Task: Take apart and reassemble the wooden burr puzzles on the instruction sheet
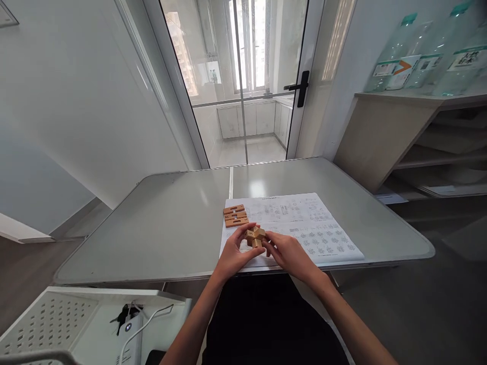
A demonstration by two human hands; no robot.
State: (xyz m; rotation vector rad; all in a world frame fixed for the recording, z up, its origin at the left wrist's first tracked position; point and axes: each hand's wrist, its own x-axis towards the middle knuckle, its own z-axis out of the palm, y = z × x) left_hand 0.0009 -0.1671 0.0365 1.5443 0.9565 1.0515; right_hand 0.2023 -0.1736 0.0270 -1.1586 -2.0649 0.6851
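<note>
Between my two hands is a small wooden interlocking puzzle (255, 236) made of crossed notched blocks, held just above the near edge of the table. My left hand (235, 254) grips it from the left, with the thumb below and fingers behind. From the right, my right hand (287, 253) pinches its side with thumb and fingertips. Loose notched wooden pieces (235, 216) lie side by side just beyond my left hand. Under them and the hands spreads a white instruction sheet (323, 223) printed with small diagrams.
The grey folding table (163, 233) has a seam across its middle. At lower left, a white basket (57, 319) holds keys (122, 318) and a power bank (131, 337) with a cable. Plastic bottles (429, 61) stand on a shelf unit (399, 121) at right. A glass door (247, 101) is behind.
</note>
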